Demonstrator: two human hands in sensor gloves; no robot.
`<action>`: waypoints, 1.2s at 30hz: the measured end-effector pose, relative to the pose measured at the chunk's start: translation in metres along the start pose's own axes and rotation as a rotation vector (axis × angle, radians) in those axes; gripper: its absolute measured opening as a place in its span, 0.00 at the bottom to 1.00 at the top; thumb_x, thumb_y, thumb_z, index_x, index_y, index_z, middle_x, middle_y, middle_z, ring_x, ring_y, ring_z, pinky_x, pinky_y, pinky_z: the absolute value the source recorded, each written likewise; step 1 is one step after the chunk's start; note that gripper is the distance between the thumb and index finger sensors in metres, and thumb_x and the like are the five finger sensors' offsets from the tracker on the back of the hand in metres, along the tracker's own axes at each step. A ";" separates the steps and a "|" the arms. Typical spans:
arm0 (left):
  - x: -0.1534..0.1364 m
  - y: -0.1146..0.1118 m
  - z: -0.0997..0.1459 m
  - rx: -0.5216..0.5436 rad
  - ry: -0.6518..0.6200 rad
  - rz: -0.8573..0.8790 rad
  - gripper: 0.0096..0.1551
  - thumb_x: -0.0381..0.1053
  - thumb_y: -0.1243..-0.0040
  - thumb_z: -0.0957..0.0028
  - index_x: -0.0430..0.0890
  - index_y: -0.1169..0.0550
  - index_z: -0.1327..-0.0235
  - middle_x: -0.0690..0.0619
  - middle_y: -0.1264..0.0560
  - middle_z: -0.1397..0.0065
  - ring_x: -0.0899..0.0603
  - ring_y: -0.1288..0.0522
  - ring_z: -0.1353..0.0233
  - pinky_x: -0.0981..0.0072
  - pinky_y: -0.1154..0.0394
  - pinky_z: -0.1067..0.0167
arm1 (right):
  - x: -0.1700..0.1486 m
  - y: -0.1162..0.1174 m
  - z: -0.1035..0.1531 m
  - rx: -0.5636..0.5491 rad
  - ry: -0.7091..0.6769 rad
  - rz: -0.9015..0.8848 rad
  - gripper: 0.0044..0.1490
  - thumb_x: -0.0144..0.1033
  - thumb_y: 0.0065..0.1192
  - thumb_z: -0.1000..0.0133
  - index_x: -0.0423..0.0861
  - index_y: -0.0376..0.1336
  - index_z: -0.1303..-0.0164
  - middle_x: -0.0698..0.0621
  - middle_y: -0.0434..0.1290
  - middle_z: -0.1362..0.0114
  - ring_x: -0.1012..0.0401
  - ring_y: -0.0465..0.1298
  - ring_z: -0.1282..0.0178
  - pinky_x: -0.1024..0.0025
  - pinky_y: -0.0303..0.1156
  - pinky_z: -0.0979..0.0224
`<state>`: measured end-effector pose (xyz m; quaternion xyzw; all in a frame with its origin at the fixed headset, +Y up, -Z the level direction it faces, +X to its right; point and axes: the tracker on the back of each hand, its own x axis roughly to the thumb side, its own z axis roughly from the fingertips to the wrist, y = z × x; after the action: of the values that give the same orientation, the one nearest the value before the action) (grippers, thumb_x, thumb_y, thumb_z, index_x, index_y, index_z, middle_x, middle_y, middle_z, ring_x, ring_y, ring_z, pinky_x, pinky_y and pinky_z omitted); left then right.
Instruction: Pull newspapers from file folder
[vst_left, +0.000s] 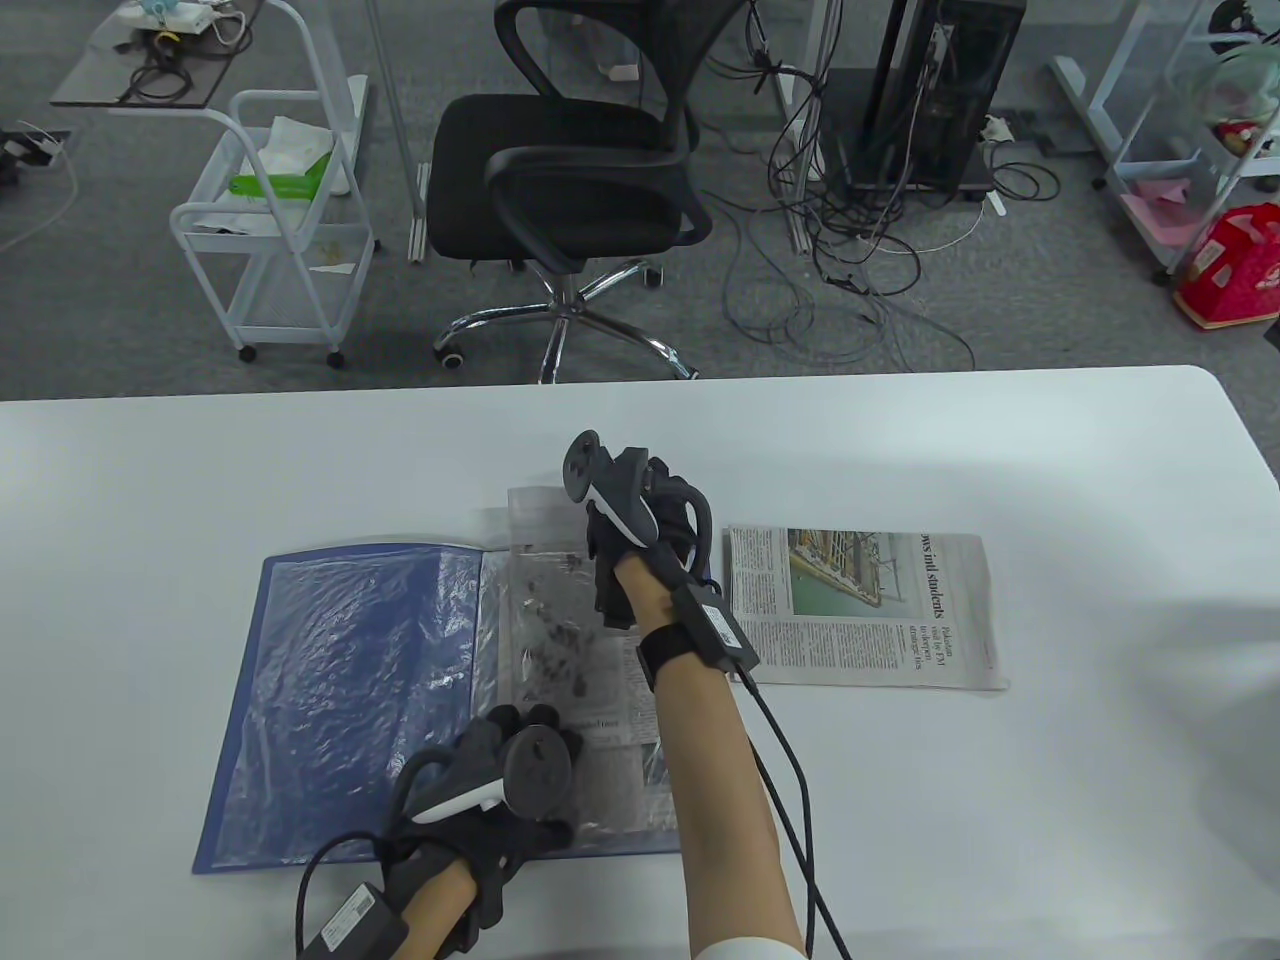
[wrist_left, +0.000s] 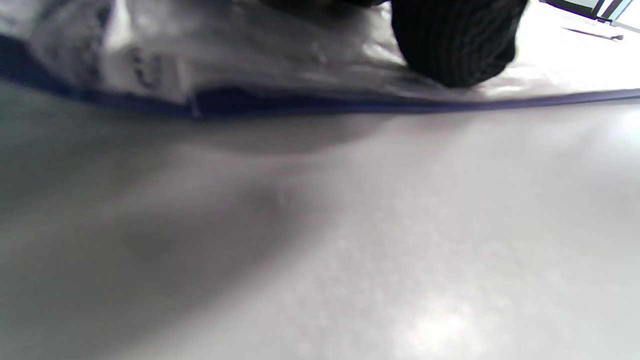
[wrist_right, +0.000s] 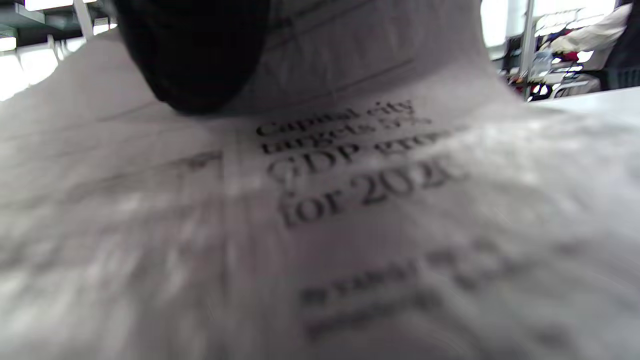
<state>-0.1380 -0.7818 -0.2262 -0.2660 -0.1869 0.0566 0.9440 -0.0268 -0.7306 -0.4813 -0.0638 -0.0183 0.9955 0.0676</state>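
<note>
An open blue file folder (vst_left: 330, 690) with clear sleeves lies on the white table. A newspaper (vst_left: 560, 620) sits in its right-hand sleeve, and its top edge sticks out past the folder's far edge. My right hand (vst_left: 640, 520) grips that top end; in the right wrist view a gloved finger (wrist_right: 195, 60) lies on the printed page (wrist_right: 360, 170). My left hand (vst_left: 520, 750) presses on the folder's near edge. In the left wrist view a fingertip (wrist_left: 455, 45) rests on the sleeve just above the blue edge (wrist_left: 350, 106).
A second folded newspaper (vst_left: 860, 610) lies flat on the table just right of the folder. My right forearm and its cable cross the folder's right side. An office chair (vst_left: 570, 180) and a white cart (vst_left: 280, 220) stand beyond the table's far edge.
</note>
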 end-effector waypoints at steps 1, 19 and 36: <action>0.000 0.000 0.000 -0.003 0.001 0.000 0.49 0.61 0.43 0.50 0.52 0.49 0.19 0.46 0.61 0.15 0.26 0.60 0.20 0.32 0.53 0.30 | -0.001 -0.003 0.000 -0.011 0.004 -0.015 0.24 0.44 0.66 0.55 0.67 0.67 0.48 0.64 0.73 0.35 0.58 0.75 0.27 0.50 0.69 0.24; -0.001 0.000 -0.001 -0.013 0.006 0.023 0.48 0.60 0.43 0.51 0.52 0.49 0.20 0.46 0.60 0.16 0.26 0.60 0.20 0.32 0.54 0.30 | -0.044 -0.136 0.015 -0.370 -0.037 -0.428 0.23 0.43 0.65 0.54 0.67 0.67 0.48 0.62 0.74 0.30 0.58 0.79 0.31 0.50 0.72 0.28; -0.002 0.000 -0.001 -0.018 0.007 0.051 0.48 0.60 0.42 0.50 0.52 0.49 0.20 0.47 0.61 0.16 0.27 0.61 0.20 0.32 0.55 0.30 | -0.157 -0.211 0.059 -0.464 0.034 -0.739 0.23 0.43 0.68 0.55 0.61 0.69 0.48 0.56 0.83 0.42 0.62 0.89 0.61 0.62 0.85 0.61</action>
<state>-0.1393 -0.7828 -0.2277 -0.2794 -0.1772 0.0782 0.9404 0.1474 -0.5443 -0.3940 -0.0830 -0.2621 0.8728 0.4033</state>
